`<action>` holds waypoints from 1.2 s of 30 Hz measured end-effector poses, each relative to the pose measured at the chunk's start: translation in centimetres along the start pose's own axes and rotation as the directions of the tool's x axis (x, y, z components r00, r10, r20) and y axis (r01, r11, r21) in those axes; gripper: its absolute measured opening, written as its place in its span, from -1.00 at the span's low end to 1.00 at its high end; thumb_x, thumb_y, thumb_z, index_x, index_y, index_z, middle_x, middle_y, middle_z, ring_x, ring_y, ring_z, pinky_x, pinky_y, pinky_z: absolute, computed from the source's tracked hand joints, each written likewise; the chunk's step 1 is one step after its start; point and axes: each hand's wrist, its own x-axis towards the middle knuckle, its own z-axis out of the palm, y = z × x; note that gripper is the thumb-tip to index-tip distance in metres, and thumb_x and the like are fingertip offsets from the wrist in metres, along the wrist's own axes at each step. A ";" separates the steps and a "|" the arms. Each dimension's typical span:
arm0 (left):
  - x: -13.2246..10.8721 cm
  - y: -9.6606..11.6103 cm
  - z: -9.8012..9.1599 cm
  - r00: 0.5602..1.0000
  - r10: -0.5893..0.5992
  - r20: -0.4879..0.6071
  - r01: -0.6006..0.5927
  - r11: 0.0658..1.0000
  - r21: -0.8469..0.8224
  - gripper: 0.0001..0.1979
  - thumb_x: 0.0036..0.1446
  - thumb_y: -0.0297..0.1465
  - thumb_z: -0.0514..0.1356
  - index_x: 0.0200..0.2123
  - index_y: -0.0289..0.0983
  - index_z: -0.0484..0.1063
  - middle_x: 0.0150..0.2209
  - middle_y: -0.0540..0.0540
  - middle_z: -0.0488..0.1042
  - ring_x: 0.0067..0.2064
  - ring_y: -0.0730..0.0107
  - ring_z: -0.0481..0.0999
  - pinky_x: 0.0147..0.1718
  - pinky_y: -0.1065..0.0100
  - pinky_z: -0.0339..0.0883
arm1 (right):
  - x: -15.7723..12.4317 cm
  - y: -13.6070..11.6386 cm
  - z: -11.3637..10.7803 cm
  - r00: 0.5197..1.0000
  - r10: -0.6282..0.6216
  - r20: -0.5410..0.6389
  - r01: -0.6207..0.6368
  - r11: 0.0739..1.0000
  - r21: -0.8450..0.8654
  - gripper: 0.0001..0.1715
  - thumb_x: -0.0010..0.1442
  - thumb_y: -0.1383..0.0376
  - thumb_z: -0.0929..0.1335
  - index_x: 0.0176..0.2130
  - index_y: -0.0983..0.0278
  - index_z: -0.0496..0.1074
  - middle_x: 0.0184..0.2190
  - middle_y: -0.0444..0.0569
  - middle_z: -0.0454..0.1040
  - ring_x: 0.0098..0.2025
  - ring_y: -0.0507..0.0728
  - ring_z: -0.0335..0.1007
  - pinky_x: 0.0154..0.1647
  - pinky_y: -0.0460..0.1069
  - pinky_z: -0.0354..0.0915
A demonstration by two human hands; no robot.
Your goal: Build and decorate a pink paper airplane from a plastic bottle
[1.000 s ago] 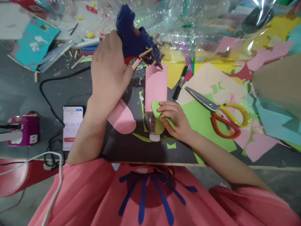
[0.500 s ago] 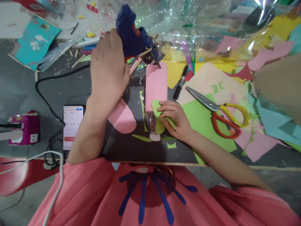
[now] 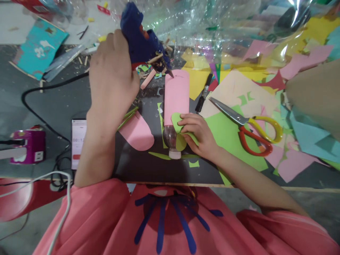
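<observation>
**A:** What is the person busy with here?

**B:** Gluing paper onto a bottle, by the look of it. The left hand (image 3: 113, 76) is wrapped tight around the grip of a blue hot glue gun (image 3: 140, 39), lifted above the table, with the nozzle tipped down near the far left corner of the pink paper sleeve (image 3: 176, 95). That sleeve wraps a clear plastic bottle (image 3: 171, 138) lying on its side on the black board (image 3: 138, 164), cap toward the person.

**A:** And the other hand?

**B:** The right hand (image 3: 198, 134) rests on the bottle's shoulder, fingertips pressing a green paper cut-out (image 3: 177, 122) flat where sleeve meets bare plastic.

**A:** So which step would that be?

**B:** Most likely the cut-out is being held down to set while the gun is moved clear or brought to another spot. Whether the nozzle touches the sleeve cannot be told; it seems just off the edge.

**A:** What would a next move call for?

**B:** Keeping the bottle from rolling, probably, since it lies round on the board. The gun's black cord (image 3: 47, 90) trails left across the table, so the arm needs room there. A second pink cut-out (image 3: 138, 132) lies just left of the bottle, and scissors (image 3: 249, 129) with red and yellow handles sit well to the right on green paper.
</observation>
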 end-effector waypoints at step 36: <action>-0.1 -0.3 0.1 0.996 0.078 -0.030 -0.075 0.992 0.106 -0.41 0.03 -0.57 0.02 0.17 -0.52 0.04 0.08 -0.40 0.25 0.13 -0.24 0.25 0.03 -0.16 0.23 | -0.2 0.2 0.2 1.000 0.013 -0.002 -0.013 0.999 0.042 -0.88 0.27 0.32 0.24 -0.16 0.12 0.27 -0.17 -0.04 0.48 0.02 0.18 0.41 -0.04 0.18 0.37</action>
